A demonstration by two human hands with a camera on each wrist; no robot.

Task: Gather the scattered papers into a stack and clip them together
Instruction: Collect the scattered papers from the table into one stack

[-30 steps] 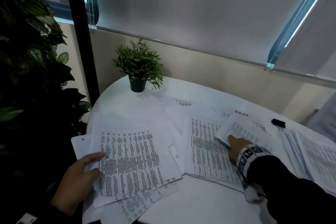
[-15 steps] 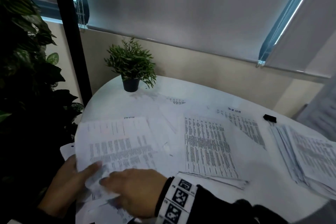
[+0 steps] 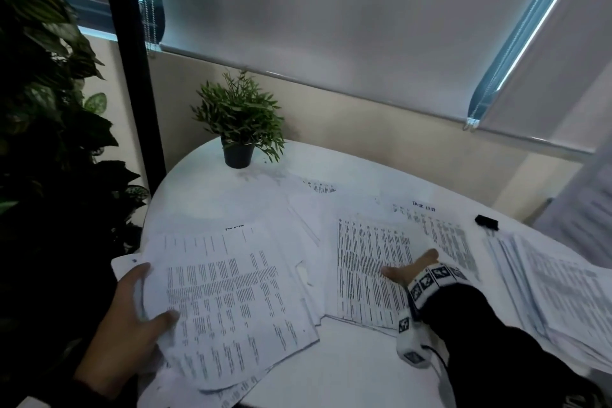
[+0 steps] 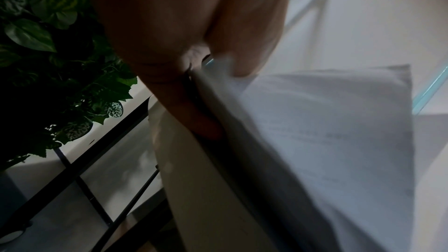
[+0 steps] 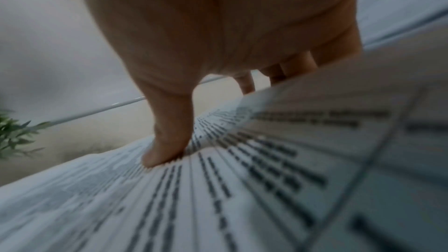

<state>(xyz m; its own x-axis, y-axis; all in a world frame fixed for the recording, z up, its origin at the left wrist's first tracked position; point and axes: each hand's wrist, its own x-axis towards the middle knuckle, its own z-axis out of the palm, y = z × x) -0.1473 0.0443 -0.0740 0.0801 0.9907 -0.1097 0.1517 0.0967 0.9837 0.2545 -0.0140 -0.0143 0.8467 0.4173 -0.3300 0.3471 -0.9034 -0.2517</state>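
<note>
My left hand (image 3: pixel 149 298) grips the left edge of a messy stack of printed papers (image 3: pixel 231 295) at the table's near left. In the left wrist view the left hand (image 4: pixel 218 93) has its thumb on top of the papers (image 4: pixel 327 131) and fingers beneath. My right hand (image 3: pixel 407 267) lies on a printed sheet (image 3: pixel 367 268) in the middle. The right wrist view shows the right hand (image 5: pixel 213 118) with the thumb pressing the sheet (image 5: pixel 242 189) and the fingers tucked behind its edge. A black binder clip (image 3: pixel 486 222) lies far right on the table, apart from both hands.
Another pile of papers (image 3: pixel 563 291) spreads along the right side of the white round table (image 3: pixel 331 374). More loose sheets (image 3: pixel 318 187) lie further back. A small potted plant (image 3: pixel 238 129) stands at the back, and a big leafy plant (image 3: pixel 49 109) crowds the left edge.
My right hand carried a sheet from the middle right over to the left stack, let it go there, and has come back to the middle sheet. The left hand still holds the stack.
</note>
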